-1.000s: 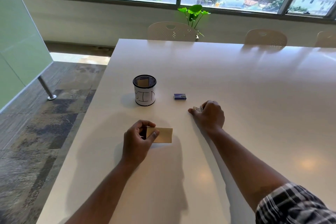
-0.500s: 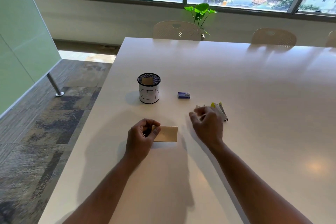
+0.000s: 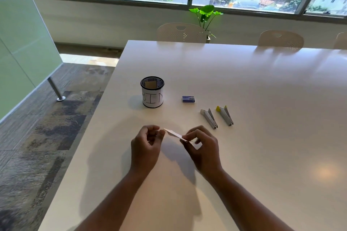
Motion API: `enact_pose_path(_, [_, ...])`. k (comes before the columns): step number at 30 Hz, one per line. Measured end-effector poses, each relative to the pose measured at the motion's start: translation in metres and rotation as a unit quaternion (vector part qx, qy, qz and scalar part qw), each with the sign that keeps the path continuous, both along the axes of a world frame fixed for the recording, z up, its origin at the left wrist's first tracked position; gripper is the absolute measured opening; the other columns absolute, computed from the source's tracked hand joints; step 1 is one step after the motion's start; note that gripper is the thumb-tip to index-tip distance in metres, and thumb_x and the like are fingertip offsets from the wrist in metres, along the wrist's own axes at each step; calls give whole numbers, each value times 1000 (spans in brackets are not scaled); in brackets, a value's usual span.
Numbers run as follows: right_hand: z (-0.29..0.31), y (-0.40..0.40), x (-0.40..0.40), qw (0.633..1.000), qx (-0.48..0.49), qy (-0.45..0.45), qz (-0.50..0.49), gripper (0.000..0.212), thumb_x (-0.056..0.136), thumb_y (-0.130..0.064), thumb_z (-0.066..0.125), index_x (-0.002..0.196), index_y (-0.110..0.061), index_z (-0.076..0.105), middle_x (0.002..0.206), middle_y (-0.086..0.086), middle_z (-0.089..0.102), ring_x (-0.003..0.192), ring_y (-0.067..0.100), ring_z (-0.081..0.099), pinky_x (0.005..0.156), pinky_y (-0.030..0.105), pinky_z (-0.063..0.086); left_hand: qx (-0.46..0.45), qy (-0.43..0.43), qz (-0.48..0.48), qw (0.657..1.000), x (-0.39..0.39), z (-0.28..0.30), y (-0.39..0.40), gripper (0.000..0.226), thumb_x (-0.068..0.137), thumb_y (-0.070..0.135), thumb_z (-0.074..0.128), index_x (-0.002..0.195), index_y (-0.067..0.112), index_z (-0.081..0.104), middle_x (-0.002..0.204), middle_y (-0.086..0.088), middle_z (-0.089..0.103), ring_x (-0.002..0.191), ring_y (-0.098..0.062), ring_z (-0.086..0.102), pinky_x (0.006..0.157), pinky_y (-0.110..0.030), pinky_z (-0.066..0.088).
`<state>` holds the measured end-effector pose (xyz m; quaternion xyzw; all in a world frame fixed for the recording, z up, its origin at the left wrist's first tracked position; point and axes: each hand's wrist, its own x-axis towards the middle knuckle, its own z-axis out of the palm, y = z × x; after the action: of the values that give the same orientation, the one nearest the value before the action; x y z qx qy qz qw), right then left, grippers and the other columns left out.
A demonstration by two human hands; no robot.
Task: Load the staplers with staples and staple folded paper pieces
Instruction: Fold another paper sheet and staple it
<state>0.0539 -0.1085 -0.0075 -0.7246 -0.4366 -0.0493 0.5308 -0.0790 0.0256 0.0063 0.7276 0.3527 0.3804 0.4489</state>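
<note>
1. The folded paper piece [image 3: 175, 134] is held above the white table [image 3: 262, 84], between both hands. Half a second ago only the left hand held it, with its broad tan face toward the camera; now it is seen nearly edge-on, as a thin pale strip.
2. The right hand [image 3: 203, 148] has come over from the staplers and now pinches the paper's right end between thumb and fingers. The left hand [image 3: 147, 146] has its fingers curled, with the thumb tip at the paper's left end; whether it truly grips there is hard to tell.
3. The paper's long axis runs from upper left at the left thumb to lower right at the right fingers, slanting down toward the right.
4. Two staplers [image 3: 208, 118], [image 3: 224, 115] lie side by side just beyond the right hand, apart from each other and untouched. Earlier the right hand partly covered them; now both show fully. Their long axes run parallel, far ends upper left, near ends lower right. The right one has a yellow far end.
5. A small blue box [image 3: 188, 99] lies beyond the staplers, and a mesh cup [image 3: 152, 92] with a white wrap stands to its left. A tan piece shows inside the cup, mostly hidden by the rim.
6. The markings on the cup and the print on the box are too small to read.
</note>
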Motion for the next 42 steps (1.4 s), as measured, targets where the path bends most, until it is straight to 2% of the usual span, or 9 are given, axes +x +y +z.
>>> enact_pose_path(3, [-3, 1, -3, 997, 20, -78, -19, 13, 79, -11, 85, 84, -16, 74, 93, -6, 66, 84, 14, 63, 66, 30, 51, -45, -13, -49, 998, 1, 3, -4, 28, 91, 46, 64, 92, 20, 72, 80, 7, 78, 73, -10, 74, 74, -35, 64])
enact_pose_path(8, [-4, -3, -6, 991, -21, -130, -11, 19, 80, -23, 90, 90, -21, 74, 104, -5, 64, 95, 14, 59, 70, 32, 53, -46, -9, -83, 995, 0, 5, -10, 16, 89, 30, 74, 97, 16, 76, 84, 5, 78, 73, -10, 76, 74, -32, 65])
enact_pose_path(11, [-2, -4, -5, 994, -44, -89, 33, 24, 79, -29, 90, 97, -24, 75, 114, -4, 62, 104, 12, 60, 76, 29, 56, -62, -14, -78, 995, -1, 4, -8, 12, 90, 18, 75, 101, 13, 75, 86, 2, 78, 74, -13, 76, 76, -33, 65])
enact_pose_path(16, [9, -8, -4, 986, -96, 79, 114, 48, 78, -20, 89, 121, -25, 66, 134, -8, 56, 117, -1, 60, 86, 21, 60, -83, -18, -84, 993, -5, 4, -6, 13, 89, 15, 76, 102, 11, 76, 84, 1, 79, 73, -15, 77, 74, -33, 65])
enact_pose_path(19, [16, -6, -1, 968, -81, 216, 100, 43, 85, -20, 85, 119, -30, 59, 115, -4, 71, 99, 9, 73, 83, 34, 65, -84, -19, -100, 991, -7, 4, -7, 11, 88, 17, 78, 98, 14, 76, 83, 2, 79, 72, -17, 76, 71, -32, 64])
enact_pose_path(22, [18, -4, 0, 955, -58, 274, 94, 39, 84, -22, 85, 116, -23, 63, 94, 4, 78, 87, 17, 77, 79, 37, 65, -86, -24, -118, 989, -8, 4, -8, 8, 86, 15, 80, 93, 18, 78, 81, 4, 80, 69, -18, 76, 67, -29, 62])
enact_pose_path(28, [22, -3, -2, 952, -92, 275, 96, 26, 84, -25, 84, 106, -17, 73, 96, -7, 78, 86, 5, 76, 71, 18, 58, -90, -24, -140, 986, -10, 6, -10, 9, 85, 14, 80, 94, 17, 78, 82, 3, 80, 72, -19, 77, 71, -32, 64])
enact_pose_path(35, [21, -6, 0, 950, -93, 276, 109, 17, 96, -17, 72, 105, -31, 72, 101, -8, 78, 90, 12, 76, 75, 37, 66, -88, -16, -133, 987, -12, 6, -12, 13, 86, 17, 79, 98, 13, 78, 83, 2, 80, 72, -19, 76, 70, -32, 64])
enact_pose_path(42, [23, -7, -3, 951, -96, 268, 117, 19, 96, -20, 71, 108, -35, 70, 103, -8, 77, 90, 11, 75, 68, 29, 62, -83, -10, -139, 987, -11, 6, -10, 24, 90, 14, 76, 114, 11, 75, 90, -1, 80, 75, -19, 77, 71, -31, 64])
